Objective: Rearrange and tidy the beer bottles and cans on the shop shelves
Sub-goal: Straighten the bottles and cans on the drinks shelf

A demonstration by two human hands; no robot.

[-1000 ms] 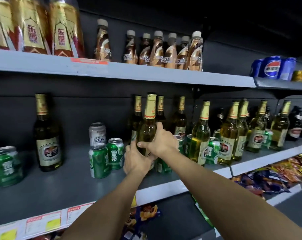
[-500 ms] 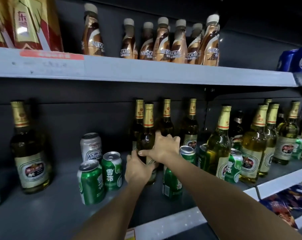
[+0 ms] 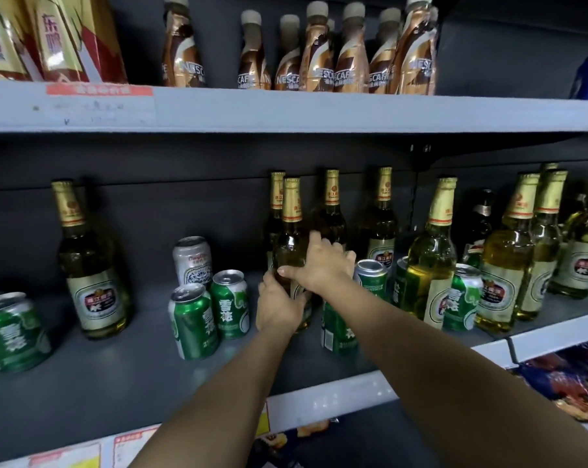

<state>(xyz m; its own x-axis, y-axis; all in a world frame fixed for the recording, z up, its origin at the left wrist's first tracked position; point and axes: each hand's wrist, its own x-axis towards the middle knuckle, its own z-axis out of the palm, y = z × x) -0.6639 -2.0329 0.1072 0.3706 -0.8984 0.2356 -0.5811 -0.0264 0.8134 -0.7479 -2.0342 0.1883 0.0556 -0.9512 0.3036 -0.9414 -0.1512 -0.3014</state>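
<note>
Left fingers (image 3: 269,282) curl round the lower body of the held bottle (image 3: 291,244), at label height; left hand (image 3: 277,307) grips from that side. Right hand (image 3: 323,266) lies over the bottle's shoulder, thumb stretched across the front, fingers wrapped round the far side: grasping too, so far as shows.

Held bottle stands upright mid-shelf (image 3: 117,376), just in front of two like bottles at the back wall. To its left, a cluster of green cans (image 3: 230,304); to its right, more cans and bottles, crowded.

Judgement: full glass, heavy, smooth, breakable. Best held low on the body with the shoulder steadied, not by the foil neck. Cans are light and tip easily if brushed.
</note>
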